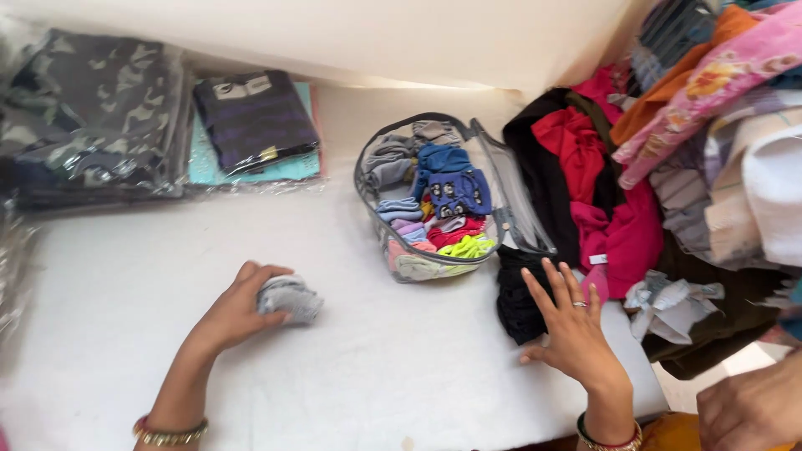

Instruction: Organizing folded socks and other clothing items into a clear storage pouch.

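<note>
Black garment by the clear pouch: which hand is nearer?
Right. The right hand lies open with fingers at the black garment; the left hand holds a grey cloth bundle well left of it.

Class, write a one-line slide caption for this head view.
Left hand grips a rolled grey sock on a white table; right hand lies open beside a clear pouch of socks.

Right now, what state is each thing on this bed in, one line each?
Left hand: closed around a rolled grey sock.
Right hand: open, fingers spread, by a black garment.
Clear zip pouch: unzipped, filled with rolled socks.
Red garment: crumpled in the heap.
Packaged clothes: folded, sealed in plastic.
</note>
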